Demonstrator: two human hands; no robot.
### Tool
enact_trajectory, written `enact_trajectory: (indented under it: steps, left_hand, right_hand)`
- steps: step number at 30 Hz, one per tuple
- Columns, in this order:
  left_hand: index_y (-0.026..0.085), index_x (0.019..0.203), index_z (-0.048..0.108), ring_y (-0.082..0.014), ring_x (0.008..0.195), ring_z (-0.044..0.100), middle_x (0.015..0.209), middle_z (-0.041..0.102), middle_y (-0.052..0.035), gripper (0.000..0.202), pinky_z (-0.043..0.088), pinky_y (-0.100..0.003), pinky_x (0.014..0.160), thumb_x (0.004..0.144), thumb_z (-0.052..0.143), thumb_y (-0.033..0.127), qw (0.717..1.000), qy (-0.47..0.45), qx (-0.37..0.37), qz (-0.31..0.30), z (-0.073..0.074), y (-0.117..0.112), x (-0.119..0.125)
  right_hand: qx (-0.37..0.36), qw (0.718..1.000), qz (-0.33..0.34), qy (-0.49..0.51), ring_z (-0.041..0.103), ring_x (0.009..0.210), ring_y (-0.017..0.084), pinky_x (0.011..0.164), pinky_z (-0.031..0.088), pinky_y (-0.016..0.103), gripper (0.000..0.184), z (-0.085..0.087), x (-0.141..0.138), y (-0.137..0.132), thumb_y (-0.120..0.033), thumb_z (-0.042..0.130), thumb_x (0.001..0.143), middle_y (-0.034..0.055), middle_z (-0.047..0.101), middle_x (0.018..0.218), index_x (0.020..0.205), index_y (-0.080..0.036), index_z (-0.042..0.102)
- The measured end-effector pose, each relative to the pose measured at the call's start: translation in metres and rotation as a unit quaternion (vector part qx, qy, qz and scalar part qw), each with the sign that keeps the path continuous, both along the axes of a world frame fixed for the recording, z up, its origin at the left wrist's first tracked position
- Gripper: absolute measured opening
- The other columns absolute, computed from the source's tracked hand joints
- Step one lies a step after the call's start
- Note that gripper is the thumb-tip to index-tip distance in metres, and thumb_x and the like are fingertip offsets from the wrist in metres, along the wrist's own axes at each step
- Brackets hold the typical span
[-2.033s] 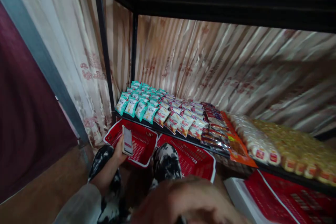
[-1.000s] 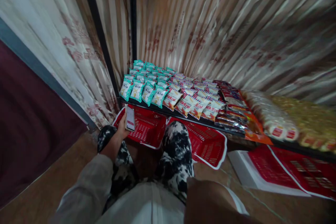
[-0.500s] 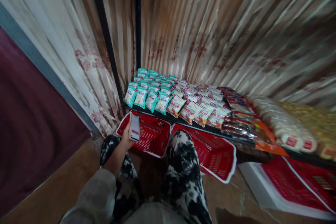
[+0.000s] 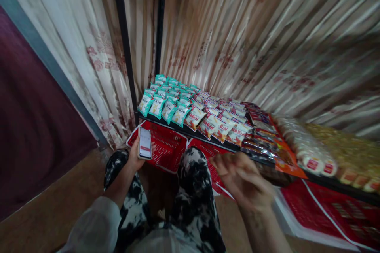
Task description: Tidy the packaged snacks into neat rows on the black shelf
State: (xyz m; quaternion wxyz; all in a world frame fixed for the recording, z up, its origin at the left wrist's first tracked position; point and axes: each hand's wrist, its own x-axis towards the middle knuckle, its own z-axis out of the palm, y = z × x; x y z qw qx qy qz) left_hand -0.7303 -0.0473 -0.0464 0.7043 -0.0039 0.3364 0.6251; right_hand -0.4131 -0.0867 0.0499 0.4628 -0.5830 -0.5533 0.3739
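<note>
My left hand [image 4: 135, 157] is closed around a smartphone [image 4: 145, 142], held upright with its lit screen facing me. The screen shows a pale page with a red button near the bottom. It is over the left red basket [image 4: 169, 146]. My right hand [image 4: 243, 180] is raised above the right red basket [image 4: 204, 148], slightly blurred. Its fingers are loosely bent, the thumb stands apart, and nothing shows in them. Beyond the hands, a low shelf carries teal snack bags [image 4: 169, 110] and white-and-orange snack bags [image 4: 218, 126], in rows.
Further right on the shelf are dark shiny packets [image 4: 258, 144], an orange package [image 4: 287, 162], long clear-wrapped packs [image 4: 305, 142] and yellowish packs [image 4: 341, 150]. Another red basket [image 4: 326, 205] sits below them. Black posts [image 4: 160, 27] and a patterned curtain [image 4: 208, 39] stand behind.
My right hand has come into view from the lower right, over the right basket. My left hand still holds the smartphone. The view has shifted a little.
</note>
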Motion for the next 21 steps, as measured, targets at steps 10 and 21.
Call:
enact_trajectory:
  steps: [10, 21]
  left_hand:
    - [0.013, 0.127, 0.051, -0.0251, 0.088, 0.068, 0.095, 0.069, -0.0138, 0.049, 0.055, -0.042, 0.078, 0.094, 0.036, 0.045, 0.999, 0.003, 0.024, -0.021, -0.003, 0.010, -0.002]
    - [0.014, 0.121, 0.054, -0.0234, 0.078, 0.069, 0.090, 0.069, -0.0128, 0.046, 0.057, -0.038, 0.069, 0.092, 0.039, 0.046, 0.999, 0.021, -0.032, -0.035, -0.008, 0.034, -0.012]
  right_hand:
    - [-0.196, 0.971, -0.096, -0.096, 0.051, 0.121, 0.028, 0.106, 0.036, 0.043, 0.072, -0.098, 0.006, -0.037, -0.069, 0.043, 0.072, 0.0086, 0.057, 0.130, 0.123, -0.020, 0.057]
    - [-0.221, 0.963, -0.101, -0.115, 0.057, 0.114, 0.032, 0.100, 0.041, 0.046, 0.070, -0.093, 0.015, -0.032, -0.072, 0.047, 0.068, 0.0107, 0.067, 0.115, 0.111, -0.020, 0.065]
